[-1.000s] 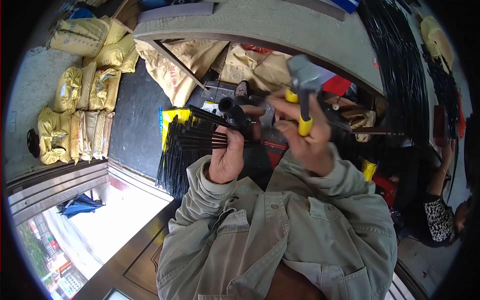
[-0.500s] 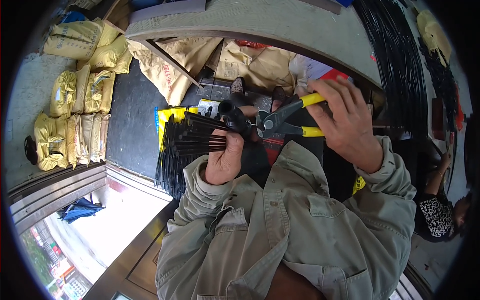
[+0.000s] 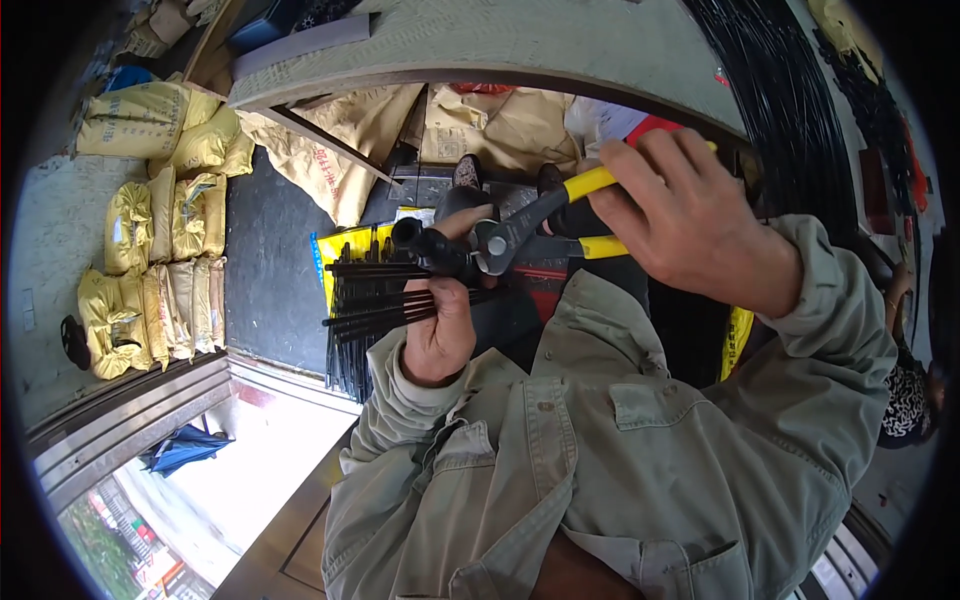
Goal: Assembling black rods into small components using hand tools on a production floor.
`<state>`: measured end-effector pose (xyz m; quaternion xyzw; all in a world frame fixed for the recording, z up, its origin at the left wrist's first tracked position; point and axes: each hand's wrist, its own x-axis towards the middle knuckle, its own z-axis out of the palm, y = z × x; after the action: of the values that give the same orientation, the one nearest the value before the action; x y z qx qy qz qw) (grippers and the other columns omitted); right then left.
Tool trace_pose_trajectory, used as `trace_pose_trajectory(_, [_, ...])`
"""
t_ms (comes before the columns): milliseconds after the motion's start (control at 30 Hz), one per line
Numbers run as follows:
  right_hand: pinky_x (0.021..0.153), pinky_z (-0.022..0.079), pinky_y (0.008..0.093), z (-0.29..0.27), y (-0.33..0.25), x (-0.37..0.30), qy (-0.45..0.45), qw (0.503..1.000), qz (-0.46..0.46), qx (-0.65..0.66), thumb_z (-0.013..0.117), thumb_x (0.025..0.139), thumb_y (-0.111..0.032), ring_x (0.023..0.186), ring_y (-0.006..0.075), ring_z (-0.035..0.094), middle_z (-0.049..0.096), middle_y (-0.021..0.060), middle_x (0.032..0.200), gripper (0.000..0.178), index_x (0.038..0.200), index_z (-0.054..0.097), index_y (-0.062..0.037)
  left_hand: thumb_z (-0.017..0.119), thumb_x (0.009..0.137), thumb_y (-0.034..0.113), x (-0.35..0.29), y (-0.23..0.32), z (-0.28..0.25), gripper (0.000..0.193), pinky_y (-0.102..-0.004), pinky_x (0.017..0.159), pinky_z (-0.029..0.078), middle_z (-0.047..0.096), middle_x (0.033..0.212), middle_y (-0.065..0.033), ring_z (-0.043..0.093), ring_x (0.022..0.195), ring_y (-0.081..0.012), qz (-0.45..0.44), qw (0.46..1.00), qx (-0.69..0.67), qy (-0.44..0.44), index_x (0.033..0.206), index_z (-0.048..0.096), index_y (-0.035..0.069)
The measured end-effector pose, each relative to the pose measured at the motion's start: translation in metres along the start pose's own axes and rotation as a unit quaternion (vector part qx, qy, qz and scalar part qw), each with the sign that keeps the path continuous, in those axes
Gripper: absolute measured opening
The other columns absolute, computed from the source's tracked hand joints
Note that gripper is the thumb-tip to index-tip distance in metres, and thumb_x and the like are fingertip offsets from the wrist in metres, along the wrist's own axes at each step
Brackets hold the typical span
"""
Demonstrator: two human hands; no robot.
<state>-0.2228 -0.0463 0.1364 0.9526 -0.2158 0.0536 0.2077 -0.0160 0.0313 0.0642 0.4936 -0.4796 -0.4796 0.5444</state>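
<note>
My left hand is closed round a black tubular part and a bundle of thin black rods that fan out to the left. My right hand grips yellow-handled end-cutting pincers. Its fingers curl over the upper handle, and the lower handle stands apart below it. The dark jaws lie at the right end of the tubular part, beside my left fingers; what is between the jaws is hidden.
More black rods stand on the left beside a yellow sheet. A workbench spans the far side, with long black strands on its right. Yellow sacks are stacked at left. Another person's patterned sleeve shows at the right edge.
Both hands have moved slightly left with the tubular part and the pincers. The pincers have tilted, and my right fingers now curl more over the upper handle. The whole view has shifted.
</note>
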Motion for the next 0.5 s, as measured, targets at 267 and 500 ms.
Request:
trace_pose_trajectory(267, [0.074, 0.041, 0.0395, 0.038, -0.018, -0.002, 0.032, 0.98, 0.038, 0.192, 0.056, 0.074, -0.01, 0.092, 0.0275, 0.049, 0.047, 0.0123, 0.099, 0.026, 0.099, 0.055, -0.0015, 0.03, 0.078, 0.071, 0.001, -0.012, -0.009, 0.081, -0.0272, 0.062, 0.041, 0.051, 0.079, -0.0062, 0.048, 0.067, -0.0136, -0.012, 0.998, -0.054, -0.011, 0.111, 0.046, -0.001])
trace_pose_trajectory(500, [0.067, 0.043, 0.0318, 0.013, 0.022, 0.004, -0.3, 0.693, -0.001, 0.655, 0.054, 0.075, -0.002, 0.078, 0.0183, 0.056, 0.053, 0.0061, 0.084, 0.023, 0.097, 0.048, -0.0048, 0.032, 0.079, 0.068, -0.004, -0.019, -0.014, 0.073, -0.0284, 0.061, 0.039, 0.049, 0.073, -0.0068, 0.045, 0.063, -0.0134, 0.024, 0.99, -0.114, -0.078, 0.103, 0.046, 0.0])
